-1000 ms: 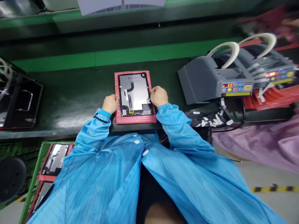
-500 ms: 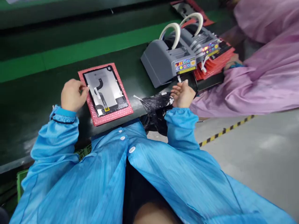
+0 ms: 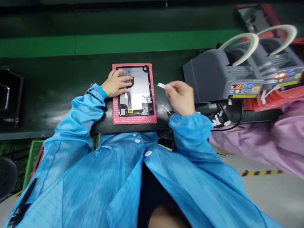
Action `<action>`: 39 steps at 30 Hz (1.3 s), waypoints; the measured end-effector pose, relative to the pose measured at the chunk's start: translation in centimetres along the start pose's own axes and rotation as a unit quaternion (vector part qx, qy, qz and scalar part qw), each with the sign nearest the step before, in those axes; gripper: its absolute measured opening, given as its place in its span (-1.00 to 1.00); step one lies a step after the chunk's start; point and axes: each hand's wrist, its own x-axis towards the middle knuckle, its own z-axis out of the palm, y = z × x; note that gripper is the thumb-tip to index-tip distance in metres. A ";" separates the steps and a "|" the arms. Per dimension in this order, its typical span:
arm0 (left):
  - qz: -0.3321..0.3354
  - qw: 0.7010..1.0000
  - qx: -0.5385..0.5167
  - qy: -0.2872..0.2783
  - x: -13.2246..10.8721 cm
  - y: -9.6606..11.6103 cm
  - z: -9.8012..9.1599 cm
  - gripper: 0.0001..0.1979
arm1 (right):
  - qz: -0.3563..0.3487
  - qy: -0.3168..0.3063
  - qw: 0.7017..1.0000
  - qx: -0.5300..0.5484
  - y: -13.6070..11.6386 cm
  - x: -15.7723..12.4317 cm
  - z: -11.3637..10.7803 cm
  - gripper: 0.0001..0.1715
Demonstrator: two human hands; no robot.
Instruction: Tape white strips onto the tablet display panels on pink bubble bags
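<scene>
Panel (image 3: pixel 140 95) lies flat on pink wrap (image 3: pixel 134 120) at the near edge of a dark worktop (image 3: pixel 71 82), before a worker in a blue coat (image 3: pixel 95 177) whose hands are well apart. The left hand (image 3: pixel 115 83) lies palm down across the upper left of the panel, fingers spread and pointing right, partly covering a black cable (image 3: pixel 129 100) that runs down to a yellow tag (image 3: pixel 130 111). The right hand (image 3: pixel 180 98), raised just beside the wrap on its right, pinches a short white strip (image 3: pixel 161 85) between thumb and fingers, the free end aimed toward the panel but apart from it.

Toward the right end of the worktop stand two grey dispensers (image 3: pixel 206 82), each topped by a pale ring (image 3: pixel 252 47) (the display (image 3: pixel 237 86) on the left one glows a red 33). Red sheets (image 3: pixel 258 105) lie under them, and white scraps (image 3: pixel 219 119) cluster on something black along the near edge. Past the far edge, a blurred frame (image 3: pixel 255 19) rests on red material. A black case (image 3: pixel 11 98) occupies the left end; a green crate (image 3: pixel 30 161) shows below the near edge. At right, a co-worker's pink sleeve (image 3: pixel 282 129) enters the scene.
</scene>
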 end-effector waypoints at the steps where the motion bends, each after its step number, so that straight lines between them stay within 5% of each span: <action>1: -0.001 1.000 -0.007 -0.004 0.1 -0.1 0.1 -0.41 | -0.008 -0.046 0.999 -0.027 -0.6 1.4 1.5 -0.81; 8: 0.016 1.000 -0.007 0.004 -0.1 -0.7 0.8 -0.45 | -0.015 -0.200 0.966 -0.162 -1.9 7.4 8.2 -0.85; 26: -0.005 1.000 0.001 -0.002 -0.1 -0.1 0.7 -0.37 | -0.035 -0.212 0.920 -0.329 -3.0 7.6 10.2 -0.80; 33: 0.014 1.000 0.004 0.019 -0.1 -0.4 0.8 -0.38 | -0.042 -0.071 0.963 -0.258 -1.2 6.4 9.6 -0.75; 36: 0.018 1.000 0.000 0.019 0.0 -0.6 0.7 -0.36 | -0.015 -0.012 0.980 -0.196 0.4 4.2 6.6 -0.82; 39: 0.023 1.000 0.000 0.019 0.3 -0.4 0.5 -0.26 | 0.016 0.111 0.989 -0.096 3.5 0.8 2.0 -0.78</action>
